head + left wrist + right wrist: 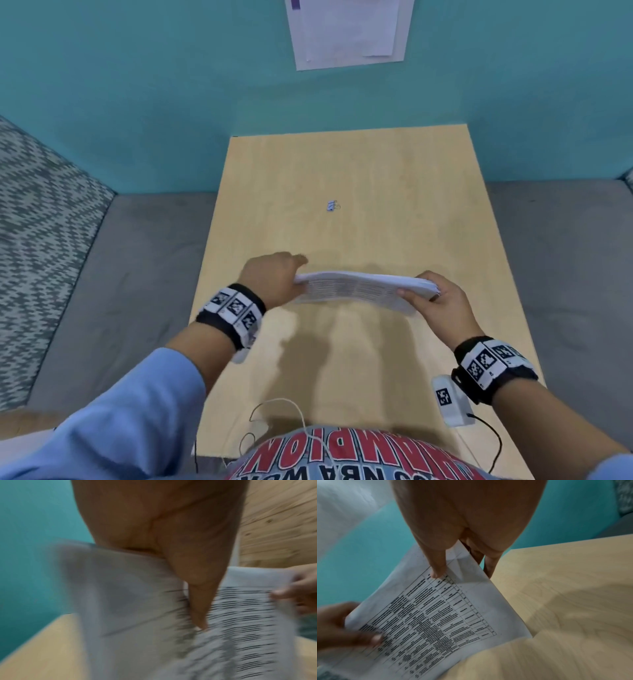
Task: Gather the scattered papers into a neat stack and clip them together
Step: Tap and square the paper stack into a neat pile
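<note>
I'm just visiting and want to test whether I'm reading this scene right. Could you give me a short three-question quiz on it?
1. True or false: the clip is already fastened on the papers.
2. Which hand holds the papers? A) only the left hand B) only the right hand C) both
3. Fill in: the clip lies on the ___, beyond the hands.

Key: 1 false, it lies apart from them; 2 C, one hand grips each end; 3 table.
</note>
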`<state>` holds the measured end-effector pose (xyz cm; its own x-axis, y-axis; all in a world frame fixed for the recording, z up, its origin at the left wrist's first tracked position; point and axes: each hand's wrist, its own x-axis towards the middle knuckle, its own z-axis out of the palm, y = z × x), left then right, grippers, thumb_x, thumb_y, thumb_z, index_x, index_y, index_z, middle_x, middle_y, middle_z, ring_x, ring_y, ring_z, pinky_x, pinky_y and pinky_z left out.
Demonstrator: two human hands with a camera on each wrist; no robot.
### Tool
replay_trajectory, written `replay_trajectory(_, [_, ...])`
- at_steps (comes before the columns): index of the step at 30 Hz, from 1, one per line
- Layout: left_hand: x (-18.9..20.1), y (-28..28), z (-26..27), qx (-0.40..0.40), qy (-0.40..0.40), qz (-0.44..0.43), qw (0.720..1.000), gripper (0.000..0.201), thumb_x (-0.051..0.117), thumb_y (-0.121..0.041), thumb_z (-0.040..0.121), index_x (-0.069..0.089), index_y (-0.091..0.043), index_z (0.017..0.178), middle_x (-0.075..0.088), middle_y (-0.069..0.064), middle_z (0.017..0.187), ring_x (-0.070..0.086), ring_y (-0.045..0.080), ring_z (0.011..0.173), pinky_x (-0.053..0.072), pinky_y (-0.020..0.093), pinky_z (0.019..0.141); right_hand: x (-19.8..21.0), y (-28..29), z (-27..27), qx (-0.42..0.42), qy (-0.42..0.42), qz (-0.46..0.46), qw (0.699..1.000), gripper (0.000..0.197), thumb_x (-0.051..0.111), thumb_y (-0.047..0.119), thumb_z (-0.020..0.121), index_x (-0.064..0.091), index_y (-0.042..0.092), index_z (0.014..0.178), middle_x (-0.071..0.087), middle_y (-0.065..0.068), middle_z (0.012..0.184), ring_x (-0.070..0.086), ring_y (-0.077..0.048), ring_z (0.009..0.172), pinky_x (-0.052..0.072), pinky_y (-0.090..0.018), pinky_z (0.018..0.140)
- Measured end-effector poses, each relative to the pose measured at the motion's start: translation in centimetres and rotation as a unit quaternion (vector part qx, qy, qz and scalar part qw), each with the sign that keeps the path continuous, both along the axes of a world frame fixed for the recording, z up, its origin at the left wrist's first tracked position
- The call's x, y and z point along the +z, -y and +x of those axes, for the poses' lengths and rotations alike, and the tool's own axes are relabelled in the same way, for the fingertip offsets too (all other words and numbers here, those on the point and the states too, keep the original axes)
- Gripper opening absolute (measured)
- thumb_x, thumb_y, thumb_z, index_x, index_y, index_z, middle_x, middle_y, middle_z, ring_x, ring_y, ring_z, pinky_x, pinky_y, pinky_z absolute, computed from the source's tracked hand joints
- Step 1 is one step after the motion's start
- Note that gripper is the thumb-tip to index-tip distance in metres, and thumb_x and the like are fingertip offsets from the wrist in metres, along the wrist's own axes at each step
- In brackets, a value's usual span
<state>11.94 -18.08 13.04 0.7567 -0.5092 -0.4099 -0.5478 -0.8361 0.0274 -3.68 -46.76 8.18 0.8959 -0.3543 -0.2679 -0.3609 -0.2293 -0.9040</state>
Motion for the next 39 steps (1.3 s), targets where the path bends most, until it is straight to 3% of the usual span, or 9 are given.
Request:
replay_trajectory(4, [0.1, -3.0, 0.7, -0.005, -0.051, 0.061, 0.997, 0.027, 0.054, -0.046, 0.102, 0.071, -0.025, 0.102, 0.072, 0.0, 0.099, 0.069, 0.026, 0.092, 0.056, 0.037, 0.074, 0.4, -0.1, 0.1, 0.012, -0.015, 0.007, 1.0, 0.017, 0.082, 0.023, 0.085, 0.066, 0.021, 0.079, 0.063, 0.002, 0.067, 0.051, -0.013, 0.063, 0.04, -0.029, 0.061])
replay_trajectory(9, [-0.9, -3.6, -0.8, 0.007, -0.012, -0.108, 0.994, 0.058, 0.062, -0.054, 0.096, 0.048, -0.037, 0.15, 0.061, -0.012, 0.148, 0.067, 0.017, 0.122, 0.06, 0.039, 0.088, 0.7, -0.6, 0.0, 0.011, -0.004, 0.024, 1.0, 0.021, 0.083, 0.019, 0.085, 0.073, 0.032, 0.097, 0.076, 0.009, 0.098, 0.07, -0.014, 0.092, 0.056, -0.032, 0.08])
replay_trajectory(16, [-0.8, -2.2, -0.4, 0.013, -0.01, 0.0, 1.0, 0.022, 0.055, -0.045, 0.103, 0.066, -0.027, 0.108, 0.065, -0.004, 0.088, 0.069, 0.027, 0.089, 0.046, 0.032, 0.065, 0.0, -0.6, -0.3, 0.008, -0.013, 0.004, 1.0, 0.018, 0.078, 0.02, 0.09, 0.077, 0.037, 0.085, 0.076, 0.01, 0.082, 0.064, -0.012, 0.076, 0.048, -0.025, 0.07])
replay_trajectory(23, [3.1, 1.5, -1.6, -0.026, -0.07, -0.119, 0.99, 0.055, 0.069, -0.061, 0.086, 0.056, -0.044, 0.137, 0.07, -0.021, 0.122, 0.069, 0.007, 0.107, 0.058, 0.034, 0.085, 4.0, -1.5, 0.2, 0.098, 0.007, -0.041, 0.994, 0.025, 0.068, 0.011, 0.093, 0.077, 0.032, 0.083, 0.077, 0.012, 0.085, 0.069, -0.014, 0.083, 0.05, -0.029, 0.073])
replay_trajectory(27, [4.7, 4.5, -2.6, -0.053, -0.115, -0.125, 0.984, 0.009, 0.067, -0.043, 0.095, 0.068, -0.036, 0.089, 0.063, -0.017, 0.075, 0.062, 0.014, 0.077, 0.041, 0.027, 0.059, 7.5, -2.2, 0.9, 0.13, 0.055, -0.031, 0.989, 0.016, 0.072, 0.01, 0.09, 0.079, 0.023, 0.084, 0.076, 0.001, 0.083, 0.07, -0.016, 0.081, 0.049, -0.029, 0.073])
replay_trajectory(29, [5.0, 4.3, -2.5, -0.041, -0.139, -0.144, 0.979, 0.036, 0.068, -0.043, 0.098, 0.056, -0.034, 0.065, 0.053, -0.012, 0.06, 0.052, 0.01, 0.06, 0.031, 0.029, 0.053, 8.8, -1.6, 1.2, 0.121, 0.074, -0.002, 0.99, 0.005, 0.081, 0.017, 0.088, 0.077, 0.016, 0.084, 0.075, -0.006, 0.082, 0.067, -0.015, 0.075, 0.048, -0.026, 0.072])
replay_trajectory(32, [5.6, 2.5, -2.2, 0.031, -0.205, -0.27, 0.94, 0.056, 0.077, -0.041, 0.095, 0.043, -0.029, 0.052, 0.039, -0.011, 0.049, 0.034, 0.008, 0.047, 0.023, 0.027, 0.052, 9.4, 0.8, 0.6, 0.091, 0.056, 0.021, 0.994, 0.016, 0.088, 0.021, 0.08, 0.076, 0.011, 0.084, 0.076, -0.004, 0.082, 0.066, -0.005, 0.07, 0.049, -0.014, 0.066])
replay_trajectory(35, [5.0, 0.9, -2.2, 0.116, -0.252, -0.395, 0.876, 0.055, 0.083, -0.036, 0.091, 0.044, -0.017, 0.056, 0.04, -0.006, 0.063, 0.038, 0.013, 0.06, 0.028, 0.029, 0.061, 8.9, 2.6, -0.4, 0.048, 0.047, 0.091, 0.994, 0.031, 0.087, 0.028, 0.077, 0.078, 0.007, 0.097, 0.079, -0.015, 0.098, 0.073, -0.018, 0.09, 0.053, -0.032, 0.083])
replay_trajectory(39, [5.1, 0.6, -3.5, 0.162, -0.259, -0.513, 0.802, 0.032, 0.079, -0.031, 0.096, 0.077, 0.0, 0.101, 0.078, 0.014, 0.098, 0.066, 0.016, 0.086, 0.056, 0.037, 0.083, 10.4, 0.2, 0.1, 0.033, 0.128, 0.158, 0.979, 0.028, 0.08, 0.016, 0.081, 0.078, 0.012, 0.109, 0.081, -0.005, 0.11, 0.076, -0.02, 0.106, 0.058, -0.032, 0.094])
